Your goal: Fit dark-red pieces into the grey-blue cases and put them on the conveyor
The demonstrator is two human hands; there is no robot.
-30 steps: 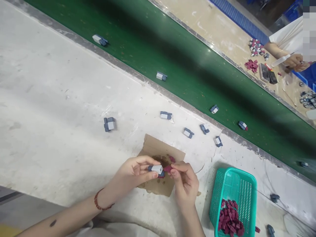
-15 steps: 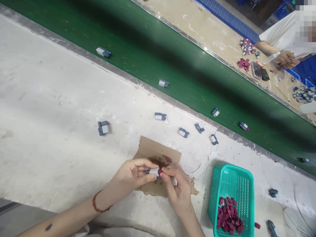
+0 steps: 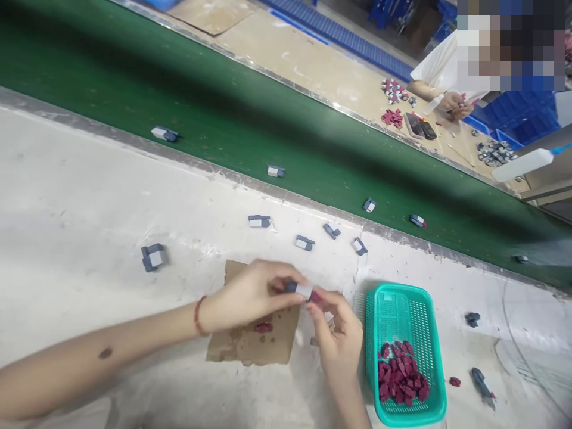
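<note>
My left hand point(image 3: 259, 293) pinches a small white and dark blue-grey plastic part point(image 3: 304, 291) by its dark end. At the part's other end sits a maroon piece point(image 3: 316, 296), gripped between the thumb and fingers of my right hand point(image 3: 337, 329). The two pieces touch; how far they are joined is hidden by my fingertips. Below my hands lies a stained sheet of cardboard point(image 3: 279, 351) with a loose maroon piece point(image 3: 263, 328) on it.
A green basket point(image 3: 370, 357) of maroon pieces point(image 3: 402, 375) stands at the right. Several similar parts point(image 3: 304, 242) lie along the white table and on the green conveyor belt point(image 3: 214, 113). Across the belt, a co-worker's hands point(image 3: 456, 105) are near piles of parts and a white bottle point(image 3: 522, 165).
Both hands, still holding the part and maroon piece, have shifted right and up relative to the cardboard. The whole view has turned, uncovering the loose maroon piece more fully.
</note>
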